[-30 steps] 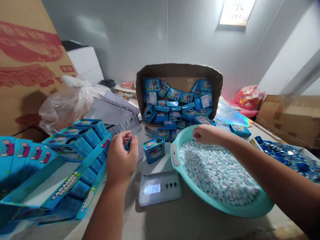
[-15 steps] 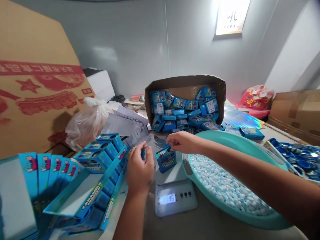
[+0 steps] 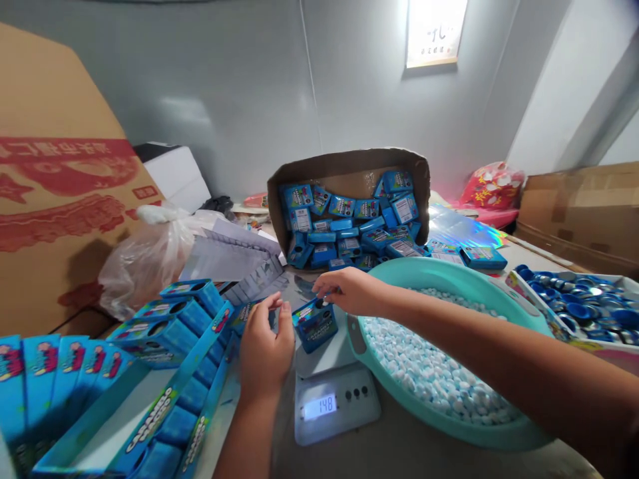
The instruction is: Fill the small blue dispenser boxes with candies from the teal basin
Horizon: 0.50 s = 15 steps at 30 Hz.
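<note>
A small blue candy box (image 3: 315,326) stands upright on the digital scale (image 3: 337,409), whose display reads 148. Over the hole in the box top is my right hand (image 3: 352,291), its fingers curled together around small pale candy pieces, mostly hidden by the fingers. My left hand (image 3: 267,346) is just left of the box, thumb and fingers apart and loosely bent, apparently not touching it. Behind its fingers another blue box shows in part. Under my right forearm sits a turquoise basin (image 3: 399,269) full of white and pale blue candies (image 3: 429,362).
A cardboard carton (image 3: 349,163) full of blue boxes lies behind the scale. On the left, a blue display tray (image 3: 154,416) holds several boxes beside a large carton (image 3: 54,219) and a plastic bag (image 3: 142,256). Blue caps (image 3: 579,303) fill a tray at right.
The view has turned slightly right, so everything appears shifted left. Both hands stay around the box, my right hand over its top. The scale still reads 148.
</note>
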Available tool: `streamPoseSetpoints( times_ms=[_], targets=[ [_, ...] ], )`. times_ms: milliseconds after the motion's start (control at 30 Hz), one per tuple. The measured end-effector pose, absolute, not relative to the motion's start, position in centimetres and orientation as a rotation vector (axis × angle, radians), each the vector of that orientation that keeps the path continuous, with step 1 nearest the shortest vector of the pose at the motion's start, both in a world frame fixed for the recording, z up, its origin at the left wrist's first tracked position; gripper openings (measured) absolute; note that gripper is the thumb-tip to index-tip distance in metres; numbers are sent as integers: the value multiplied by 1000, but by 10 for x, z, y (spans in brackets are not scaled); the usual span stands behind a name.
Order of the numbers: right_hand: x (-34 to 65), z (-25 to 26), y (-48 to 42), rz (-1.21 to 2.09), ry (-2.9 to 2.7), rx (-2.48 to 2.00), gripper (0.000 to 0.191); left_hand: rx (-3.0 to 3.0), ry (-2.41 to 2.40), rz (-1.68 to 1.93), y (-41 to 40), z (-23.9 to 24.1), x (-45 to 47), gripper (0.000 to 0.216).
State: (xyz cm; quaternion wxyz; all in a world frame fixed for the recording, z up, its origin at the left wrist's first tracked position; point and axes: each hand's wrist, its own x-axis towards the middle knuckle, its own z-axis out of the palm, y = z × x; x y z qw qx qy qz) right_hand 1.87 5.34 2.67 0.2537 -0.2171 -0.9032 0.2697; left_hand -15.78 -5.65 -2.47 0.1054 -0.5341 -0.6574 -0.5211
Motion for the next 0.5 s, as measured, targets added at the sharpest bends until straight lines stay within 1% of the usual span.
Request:
streamPoseSetpoints(
  times_ms=[267, 400, 500],
  targets=[
    [18, 22, 51, 549, -2501, -545, 26, -1565, -1993, -1544, -55, -24, -157, 50],
    [22, 28, 50, 533, -2611, -429, 37, -1582, -1989, -1533, -56, -25, -159, 48],
    [33, 45, 53, 525, -2596, -517, 45, -1570, -1982, -1540, -54, -28, -163, 47]
  ],
)
